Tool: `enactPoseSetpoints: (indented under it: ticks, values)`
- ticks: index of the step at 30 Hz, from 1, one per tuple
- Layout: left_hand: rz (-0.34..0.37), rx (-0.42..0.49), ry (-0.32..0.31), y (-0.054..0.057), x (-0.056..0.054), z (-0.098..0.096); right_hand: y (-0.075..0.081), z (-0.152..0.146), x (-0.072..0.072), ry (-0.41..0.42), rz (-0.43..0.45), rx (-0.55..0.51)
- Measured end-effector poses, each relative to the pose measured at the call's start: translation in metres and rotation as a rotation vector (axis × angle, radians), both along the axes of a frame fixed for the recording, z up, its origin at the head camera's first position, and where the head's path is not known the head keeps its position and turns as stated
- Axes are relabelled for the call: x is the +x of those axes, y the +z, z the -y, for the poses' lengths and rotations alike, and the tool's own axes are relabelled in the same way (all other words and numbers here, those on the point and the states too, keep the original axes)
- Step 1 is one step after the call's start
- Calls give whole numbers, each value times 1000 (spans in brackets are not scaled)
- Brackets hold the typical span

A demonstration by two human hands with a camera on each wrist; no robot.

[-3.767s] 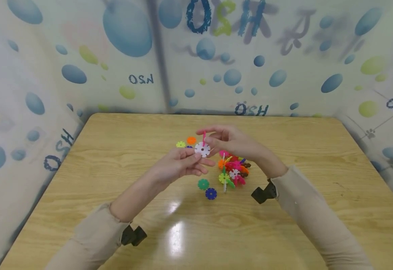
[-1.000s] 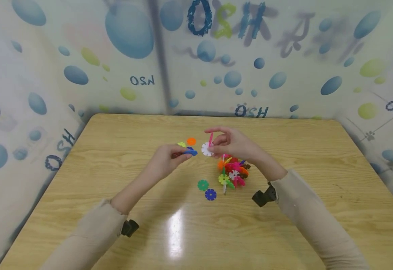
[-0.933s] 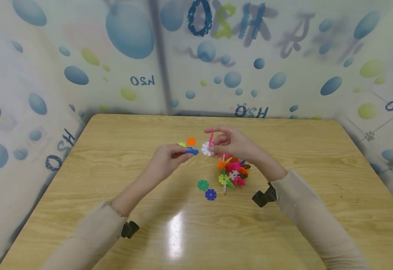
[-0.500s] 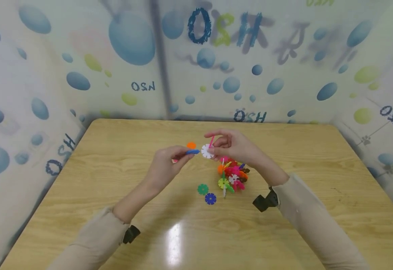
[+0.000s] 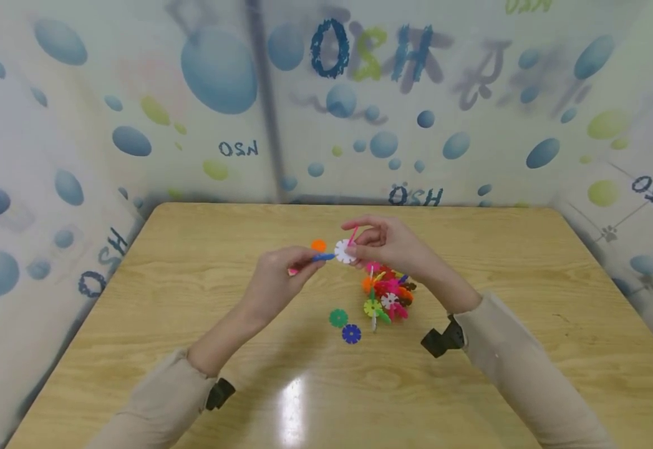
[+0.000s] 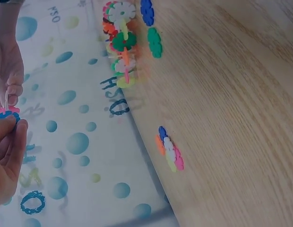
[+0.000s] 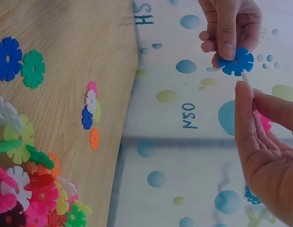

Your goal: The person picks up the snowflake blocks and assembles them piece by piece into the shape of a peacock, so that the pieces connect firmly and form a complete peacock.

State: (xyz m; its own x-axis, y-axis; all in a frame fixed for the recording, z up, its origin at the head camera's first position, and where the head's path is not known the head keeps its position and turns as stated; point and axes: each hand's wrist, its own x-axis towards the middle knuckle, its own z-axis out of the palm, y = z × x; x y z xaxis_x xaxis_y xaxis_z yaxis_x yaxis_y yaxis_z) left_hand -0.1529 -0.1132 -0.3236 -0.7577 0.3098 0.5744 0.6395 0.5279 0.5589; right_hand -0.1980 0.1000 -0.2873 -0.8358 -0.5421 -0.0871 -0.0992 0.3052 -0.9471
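Note:
Thumb and fingers of my left hand (image 5: pixel 272 277) pinch a blue notched plastic disc (image 7: pixel 237 61), seen nearly edge-on from the head. Facing it, my right hand (image 5: pixel 390 243) pinches a white notched disc (image 5: pixel 343 251) that has a pink disc (image 7: pixel 264 121) joined to it at an angle. The blue disc's edge meets the rim of the white one, both held above the table. Below my right hand sits a many-coloured cluster of interlocked discs (image 5: pixel 388 293). Fingers partly cover the white and pink discs.
On the wooden table (image 5: pixel 191 249), a green disc (image 5: pixel 338 318) and a dark blue disc (image 5: pixel 351 334) lie left of the cluster. Farther back is a small group with an orange disc (image 5: pixel 318 245), a white disc (image 6: pixel 169 148) and a pink disc (image 6: pixel 179 158). A printed wall hanging stands behind.
Earlier my left hand held the white disc; it now holds the blue one, while my right hand holds the white-and-pink pair. Over the last second the blue disc moved right, to the white rim.

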Motion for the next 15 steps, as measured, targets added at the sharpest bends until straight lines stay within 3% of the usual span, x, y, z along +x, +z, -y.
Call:
enactPoseSetpoints:
  ticks: [15]
  values:
    - [-197,-71,-38,0,1,-4,2,2,5,29,20,-69]
